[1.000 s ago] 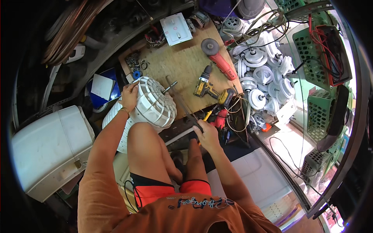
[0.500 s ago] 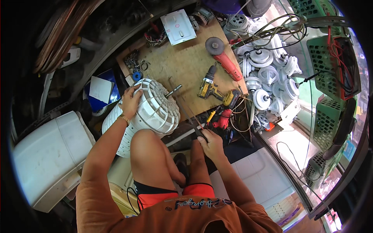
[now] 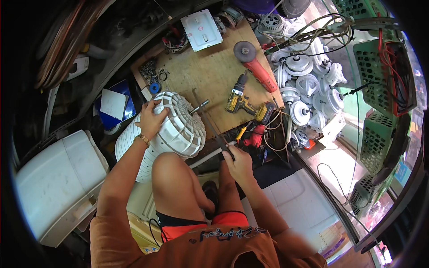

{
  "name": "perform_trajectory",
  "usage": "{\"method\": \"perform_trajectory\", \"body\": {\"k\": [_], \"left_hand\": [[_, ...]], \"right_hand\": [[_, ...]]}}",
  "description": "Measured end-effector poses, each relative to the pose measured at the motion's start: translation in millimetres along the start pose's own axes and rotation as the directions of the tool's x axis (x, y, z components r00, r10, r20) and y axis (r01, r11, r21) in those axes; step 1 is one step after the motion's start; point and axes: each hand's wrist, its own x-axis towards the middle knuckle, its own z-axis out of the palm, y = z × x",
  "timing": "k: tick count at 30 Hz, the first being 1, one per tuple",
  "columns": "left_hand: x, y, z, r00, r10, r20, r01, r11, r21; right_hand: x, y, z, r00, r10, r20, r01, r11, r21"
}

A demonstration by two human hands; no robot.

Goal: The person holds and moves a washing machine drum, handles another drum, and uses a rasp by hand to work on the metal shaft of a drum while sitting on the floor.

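A white washing machine drum (image 3: 178, 127) with a ribbed base lies on its side by my left knee. From the middle of the base sticks a metal shaft (image 3: 200, 107). My left hand (image 3: 153, 117) presses on the drum's upper side, its fingers curled over the ribs. My right hand (image 3: 238, 164) is closed round the dark handle of what looks like a hacksaw (image 3: 212, 123), seen nearly edge-on. Its long thin frame slants up and left, close beside the shaft; whether the blade touches the shaft I cannot tell.
A wooden board (image 3: 192, 67) ahead carries a yellow-black cordless drill (image 3: 243, 100), a red angle grinder (image 3: 257, 69) and a white panel (image 3: 202, 30). Several white drum hubs (image 3: 308, 85) are piled at the right. A white appliance casing (image 3: 58, 178) stands at the left.
My right hand has shifted a little left and up, turning the hacksaw so it appears closer to edge-on near the shaft. My left hand stays on the drum.
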Motion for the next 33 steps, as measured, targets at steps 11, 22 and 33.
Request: {"method": "perform_trajectory", "body": {"k": [11, 22, 33], "left_hand": [[5, 16, 10, 0.998, 0.005, -0.059, -0.002, 0.999, 0.047], [1, 21, 11, 0.998, -0.004, -0.062, 0.008, 0.998, 0.061], [5, 24, 9, 0.999, -0.009, -0.040, 0.012, 0.997, 0.080]], "right_hand": [[6, -9, -8, 0.999, 0.037, 0.001, -0.037, 0.999, -0.039], [39, 0, 9, 1.000, -0.028, 0.012, 0.029, 0.996, -0.080], [33, 6, 14, 1.000, 0.016, -0.020, -0.016, 1.000, 0.003]]}}
